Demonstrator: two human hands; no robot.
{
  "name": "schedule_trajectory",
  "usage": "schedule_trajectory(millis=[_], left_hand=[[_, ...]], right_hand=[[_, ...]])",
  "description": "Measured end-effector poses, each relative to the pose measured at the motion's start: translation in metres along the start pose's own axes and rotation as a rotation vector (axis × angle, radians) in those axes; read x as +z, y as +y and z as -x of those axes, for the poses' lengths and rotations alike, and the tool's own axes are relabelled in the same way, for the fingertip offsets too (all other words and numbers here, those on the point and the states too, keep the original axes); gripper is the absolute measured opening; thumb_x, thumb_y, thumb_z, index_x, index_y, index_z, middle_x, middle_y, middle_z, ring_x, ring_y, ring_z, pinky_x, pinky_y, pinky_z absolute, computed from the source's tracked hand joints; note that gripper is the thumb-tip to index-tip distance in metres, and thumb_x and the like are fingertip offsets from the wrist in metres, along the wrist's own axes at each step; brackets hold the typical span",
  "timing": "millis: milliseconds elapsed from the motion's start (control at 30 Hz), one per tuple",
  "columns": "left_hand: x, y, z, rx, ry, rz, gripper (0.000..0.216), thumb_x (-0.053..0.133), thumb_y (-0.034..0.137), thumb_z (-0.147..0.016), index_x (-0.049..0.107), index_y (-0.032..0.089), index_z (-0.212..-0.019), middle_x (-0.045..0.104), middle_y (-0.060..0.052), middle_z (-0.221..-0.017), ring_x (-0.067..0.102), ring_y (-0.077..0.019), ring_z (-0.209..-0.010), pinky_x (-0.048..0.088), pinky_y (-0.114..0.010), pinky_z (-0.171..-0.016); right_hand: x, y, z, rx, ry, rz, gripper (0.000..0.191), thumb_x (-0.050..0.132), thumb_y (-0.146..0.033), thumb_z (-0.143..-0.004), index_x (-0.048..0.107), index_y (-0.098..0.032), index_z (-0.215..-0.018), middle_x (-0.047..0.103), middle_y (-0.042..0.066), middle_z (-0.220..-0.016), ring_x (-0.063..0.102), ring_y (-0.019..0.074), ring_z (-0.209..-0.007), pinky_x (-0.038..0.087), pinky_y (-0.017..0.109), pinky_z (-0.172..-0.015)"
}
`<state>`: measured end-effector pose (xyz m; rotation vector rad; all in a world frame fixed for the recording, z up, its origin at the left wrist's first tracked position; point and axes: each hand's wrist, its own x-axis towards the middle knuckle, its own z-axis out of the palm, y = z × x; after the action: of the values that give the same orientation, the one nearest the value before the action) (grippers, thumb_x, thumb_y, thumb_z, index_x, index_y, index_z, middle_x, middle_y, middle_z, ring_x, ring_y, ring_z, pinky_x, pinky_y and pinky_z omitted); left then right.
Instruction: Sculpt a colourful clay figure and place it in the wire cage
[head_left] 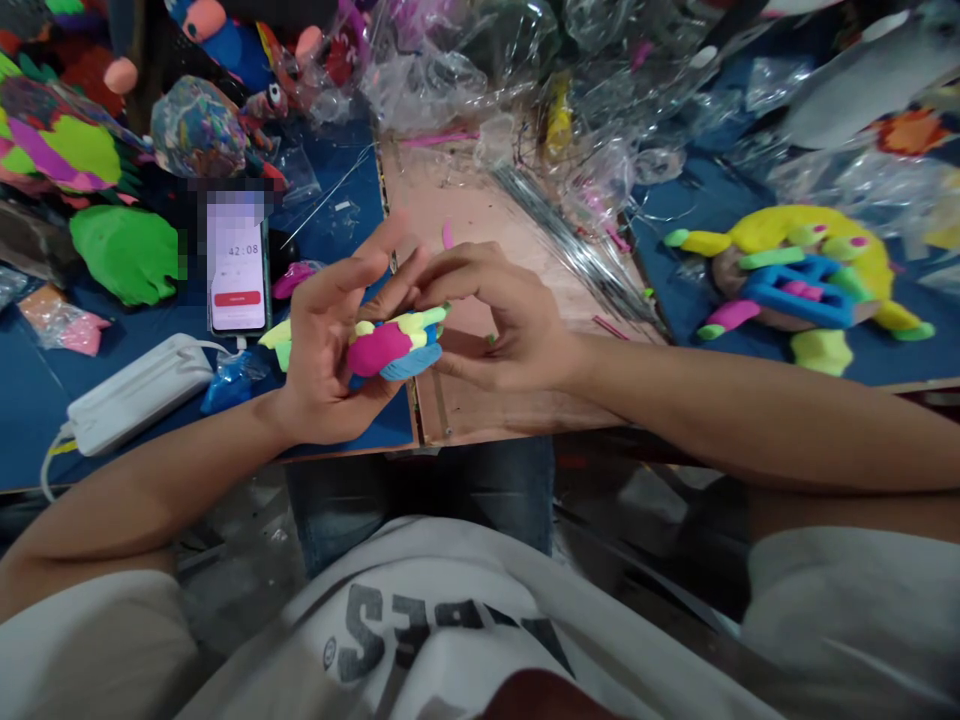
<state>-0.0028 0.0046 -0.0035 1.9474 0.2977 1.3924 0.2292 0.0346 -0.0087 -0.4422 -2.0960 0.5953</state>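
Note:
A small clay figure [390, 345] in pink, yellow, blue and green rests in the palm of my left hand [330, 350], whose fingers curl up around it. My right hand [499, 320] meets it from the right, with thumb and fingertips pinched on the yellow-green part at the figure's top. Both hands hover just above the near edge of the wooden board [480, 240].
A phone [238, 262] showing a timer stands to the left, with a white power bank [135, 392] and cable near it. A larger yellow clay figure [795, 280] lies on the blue mat at right. Clear plastic wrappers, thin metal rods [570, 250] and colourful toys crowd the back.

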Motion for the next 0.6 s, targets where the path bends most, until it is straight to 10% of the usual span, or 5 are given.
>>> schedule_trajectory(millis=[600], left_hand=[[-0.005, -0.011, 0.009, -0.156, 0.073, -0.087, 0.09, 0.091, 0.033, -0.094, 0.038, 0.041, -0.167, 0.043, -0.007, -0.175, 0.062, -0.0382, -0.152, 0.063, -0.052, -0.119]], right_hand=[[0.005, 0.003, -0.002, 0.005, 0.149, 0.04, 0.03, 0.076, -0.042, -0.097, 0.067, -0.033, -0.125, 0.068, 0.011, -0.129, 0.068, 0.0314, -0.122, 0.061, 0.057, -0.11]])
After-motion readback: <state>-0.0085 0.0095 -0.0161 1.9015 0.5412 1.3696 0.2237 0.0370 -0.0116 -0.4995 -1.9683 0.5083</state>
